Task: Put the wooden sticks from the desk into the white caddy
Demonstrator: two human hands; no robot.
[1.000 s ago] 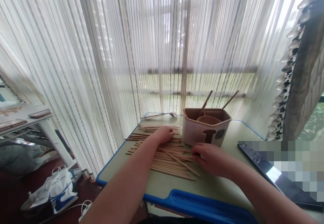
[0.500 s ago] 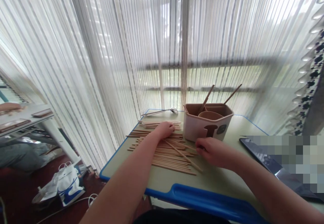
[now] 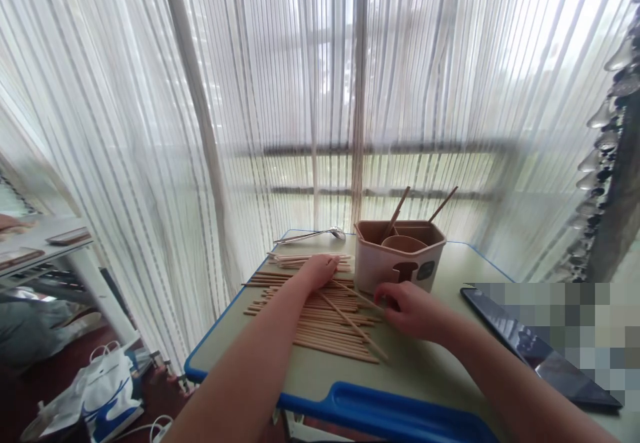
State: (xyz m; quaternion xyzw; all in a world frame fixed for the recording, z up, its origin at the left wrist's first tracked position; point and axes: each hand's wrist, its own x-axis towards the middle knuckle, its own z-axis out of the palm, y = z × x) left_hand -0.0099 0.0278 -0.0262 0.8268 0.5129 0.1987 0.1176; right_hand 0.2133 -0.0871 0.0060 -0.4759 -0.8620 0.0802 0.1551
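On the table lie rows of wooden chopsticks (image 3: 330,326), darker ones nearer and a paler bundle (image 3: 287,260) behind. My left hand (image 3: 323,271) rests over the rows with its fingers closed at one end of a slanting chopstick (image 3: 357,296). The other end of that chopstick reaches the curled fingers of my right hand (image 3: 407,309), just in front of the holder. A second loose chopstick (image 3: 353,325) lies diagonally across the rows. The white and brown utensil holder (image 3: 370,266) has compartments, with a few chopsticks (image 3: 397,213) standing in it.
A metal ladle (image 3: 336,233) lies at the back of the table. To the right is a dark tablet (image 3: 525,343), partly blurred out. The table has a blue rim with a tray (image 3: 395,409) in front. White bags (image 3: 113,389) sit on the floor at left.
The camera view has shifted, so the table sits lower and further left. A slanting chopstick now shows between my two hands. My right hand's fingers have lifted slightly.
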